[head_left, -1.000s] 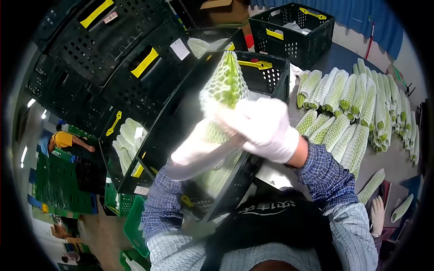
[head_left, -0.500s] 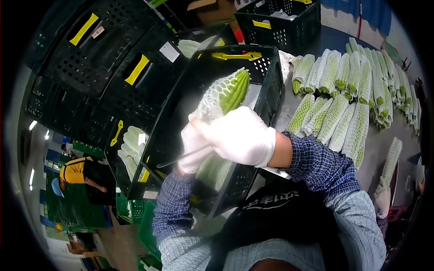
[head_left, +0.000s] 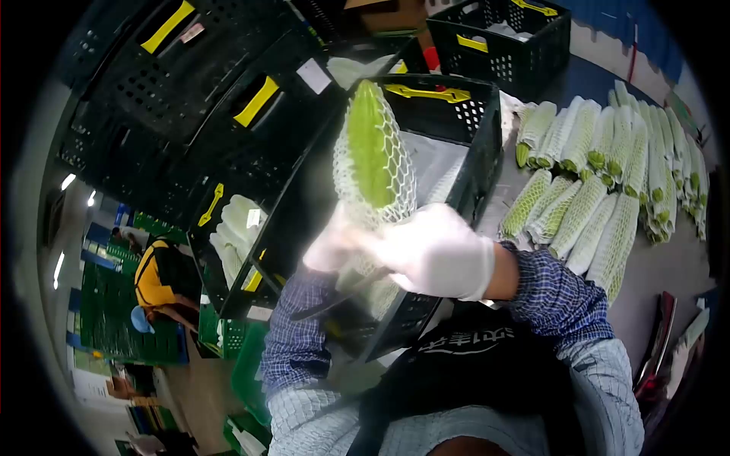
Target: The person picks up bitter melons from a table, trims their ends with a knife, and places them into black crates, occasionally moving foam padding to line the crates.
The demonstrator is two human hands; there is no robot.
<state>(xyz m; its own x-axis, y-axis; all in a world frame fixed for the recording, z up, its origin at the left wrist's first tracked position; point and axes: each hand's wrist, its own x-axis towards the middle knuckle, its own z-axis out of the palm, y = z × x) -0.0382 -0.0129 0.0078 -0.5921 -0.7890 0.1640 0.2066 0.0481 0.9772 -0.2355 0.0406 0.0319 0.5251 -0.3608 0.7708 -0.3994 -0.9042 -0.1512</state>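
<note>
A green ridged gourd [head_left: 368,140] stands upright before me, partly wrapped in a white foam net [head_left: 397,167], its tip bare. My right hand [head_left: 445,252], in a white glove, is closed round the lower part of the net. My left hand [head_left: 334,242], gloved too and overexposed, is closed at the lower left of the net. A thin dark blade-like object [head_left: 323,304] slants below my left hand; its grip is hidden. Beneath both hands is a black crate [head_left: 487,163] with light wrapping inside.
Netted gourds [head_left: 574,220] lie in rows on the grey table [head_left: 646,266] at the right. Stacked black crates [head_left: 190,99] fill the upper left. A smaller crate [head_left: 228,243] holds netted gourds. Another crate [head_left: 517,61] stands behind. A person in yellow [head_left: 153,277] bends at the far left.
The gourd has turned more upright and shows more of its green side, with the net lower on it. The view has shifted, and the other person's gloved hand at the right is gone.
</note>
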